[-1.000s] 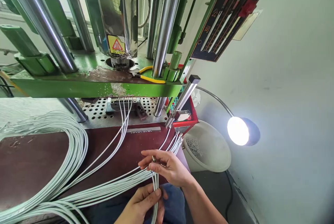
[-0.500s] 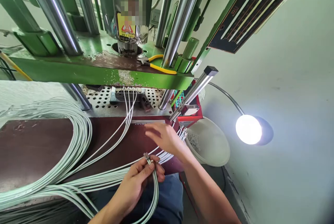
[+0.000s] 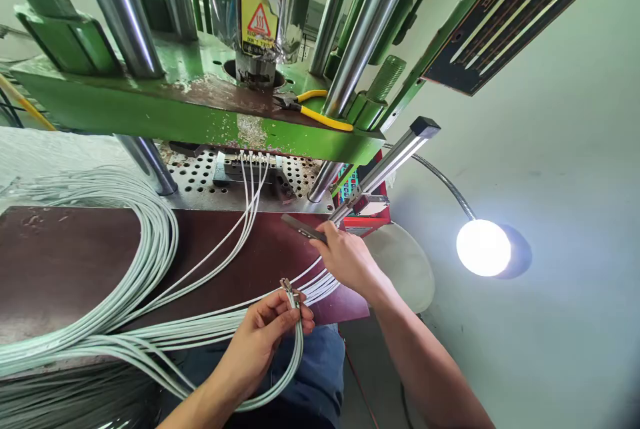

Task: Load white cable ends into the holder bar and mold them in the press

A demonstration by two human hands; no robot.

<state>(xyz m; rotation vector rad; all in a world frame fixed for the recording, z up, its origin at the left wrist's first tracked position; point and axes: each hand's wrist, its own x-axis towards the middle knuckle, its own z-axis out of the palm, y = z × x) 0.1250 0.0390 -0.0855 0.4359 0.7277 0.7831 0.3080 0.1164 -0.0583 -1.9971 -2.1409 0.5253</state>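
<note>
My left hand [image 3: 273, 326] pinches a small bunch of white cables near their metal connector ends [image 3: 289, 289], and the cables loop down below it. My right hand [image 3: 345, 256] is closed on one end of a flat grey metal bar [image 3: 300, 226], which points left over the brown board [image 3: 210, 229]. Four-odd cables are better told as several white cables [image 3: 247, 216] running up into a metal mould [image 3: 247, 168] under the press. A large coil of white cables [image 3: 160, 249] lies on the board at left.
Above the mould is a green press plate [image 3: 200, 126] with yellow-handled pliers [image 3: 325, 117] on it. A slanted metal rail [image 3: 395, 162], a white bin [image 3: 405, 269] and a lit lamp [image 3: 483, 247] stand at right.
My right hand, open before, has closed on the flat metal bar and lifted it off the board. My left hand still holds its cables. The view has shifted slightly.
</note>
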